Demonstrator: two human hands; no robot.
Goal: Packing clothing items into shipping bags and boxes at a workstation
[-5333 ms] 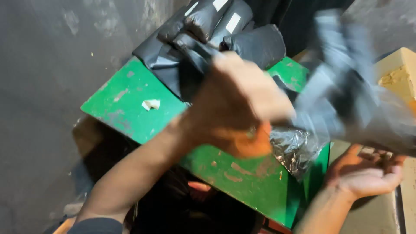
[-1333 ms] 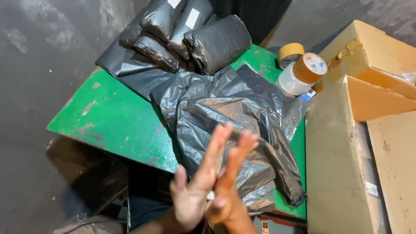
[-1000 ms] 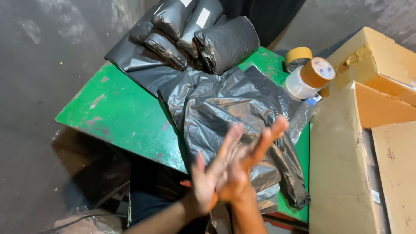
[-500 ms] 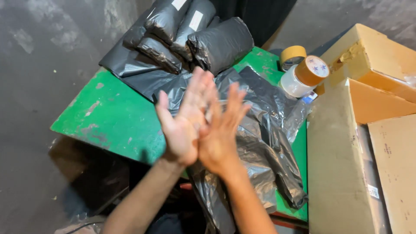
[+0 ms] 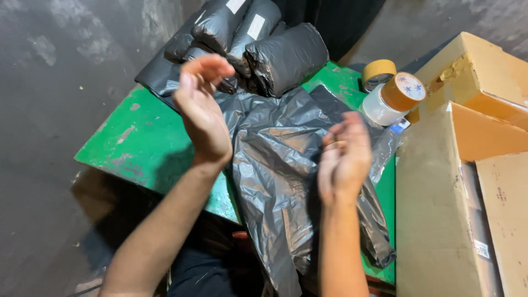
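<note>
My left hand (image 5: 202, 107) is raised above the green table (image 5: 140, 146), fingers loosely curled, holding nothing. My right hand (image 5: 345, 157) hovers to its right, palm turned inward, fingers apart and empty. Between and below them lies a crumpled grey plastic mailing bag (image 5: 280, 165), draped over the table's front edge. Neither hand touches it.
Several packed grey plastic parcels (image 5: 286, 55) with white labels are piled at the table's back. A clear tape roll (image 5: 393, 99) and a tan tape roll (image 5: 378, 71) sit at the right. Cardboard boxes (image 5: 440, 209) stand to the right. A dark concrete wall (image 5: 49, 82) is on the left.
My hands were pressed together palm to palm, rising from low over the bag. Now they have come apart, left hand up and left, right hand to the right.
</note>
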